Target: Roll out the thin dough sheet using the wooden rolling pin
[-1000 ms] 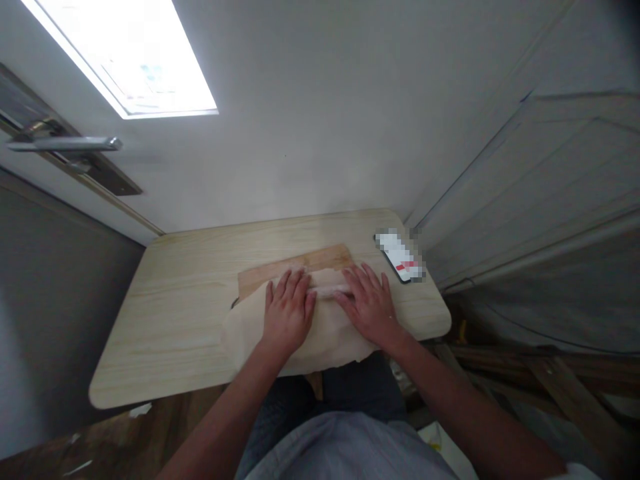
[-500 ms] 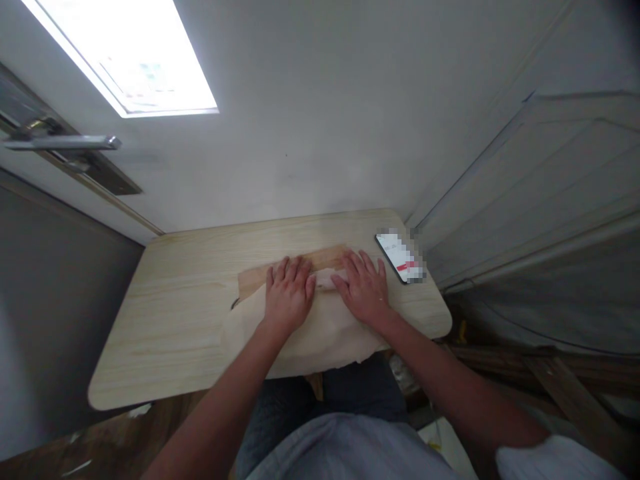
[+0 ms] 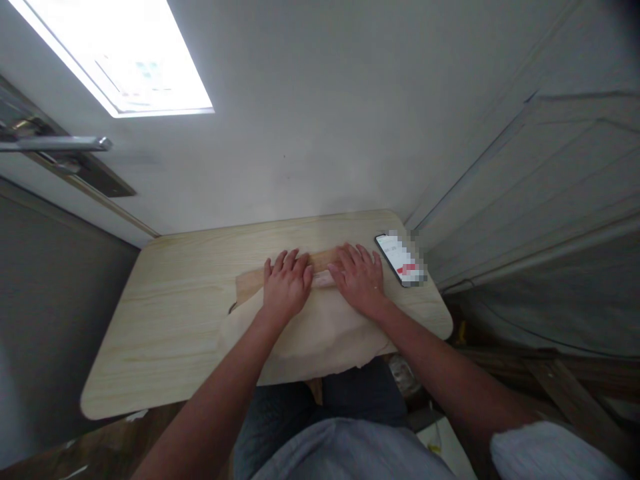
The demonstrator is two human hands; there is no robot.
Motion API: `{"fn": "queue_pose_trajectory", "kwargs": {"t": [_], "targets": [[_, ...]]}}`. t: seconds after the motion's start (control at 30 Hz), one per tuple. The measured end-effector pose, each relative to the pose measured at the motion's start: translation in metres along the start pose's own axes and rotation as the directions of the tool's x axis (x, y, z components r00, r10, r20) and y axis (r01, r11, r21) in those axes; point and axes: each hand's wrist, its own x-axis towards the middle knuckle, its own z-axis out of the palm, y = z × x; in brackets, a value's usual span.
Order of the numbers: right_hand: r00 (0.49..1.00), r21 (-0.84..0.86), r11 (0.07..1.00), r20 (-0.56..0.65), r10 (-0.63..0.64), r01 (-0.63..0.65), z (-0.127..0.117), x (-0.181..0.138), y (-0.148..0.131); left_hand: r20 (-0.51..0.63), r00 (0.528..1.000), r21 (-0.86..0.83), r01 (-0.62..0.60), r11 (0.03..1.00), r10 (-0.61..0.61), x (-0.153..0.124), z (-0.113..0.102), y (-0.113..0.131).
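Observation:
A thin sheet of pale dough [image 3: 320,337] lies over a wooden board [image 3: 247,285] on a light wooden table [image 3: 175,313], its near edge hanging past the table's front. A rolling pin [image 3: 321,278] shows between my hands at the sheet's far edge. My left hand [image 3: 286,285] lies flat on the pin with fingers stretched out and together. My right hand [image 3: 359,277] presses flat on the pin's other end, fingers also extended.
A phone [image 3: 400,259] with a lit screen lies at the table's far right corner. A white wall stands behind the table, a door handle [image 3: 55,143] at the left, white panelling at the right. Wooden slats [image 3: 550,380] lie on the floor to the right.
Both hands have slid away from me across the dough, pushing the rolling pin toward the board's far edge. The camera has shifted slightly.

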Motion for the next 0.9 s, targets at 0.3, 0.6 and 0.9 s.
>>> {"fn": "queue_pose_trajectory", "kwargs": {"t": [0.3,0.6,0.9], "targets": [[0.999,-0.018,1.0,0.047,0.021,-0.02,0.002,0.016,0.0,-0.006,1.0,0.006,-0.019,1.0,0.019,0.014,0.001,-0.004],[0.997,-0.021,1.0,0.075,0.016,-0.015,0.003,0.034,0.003,0.035,0.999,0.004,-0.018,1.0,0.018,0.03,0.006,-0.012],[0.995,0.016,0.999,0.092,0.032,-0.033,0.006,0.052,0.005,0.044,0.998,-0.006,-0.034,0.999,0.034,0.049,0.005,-0.017]]}}
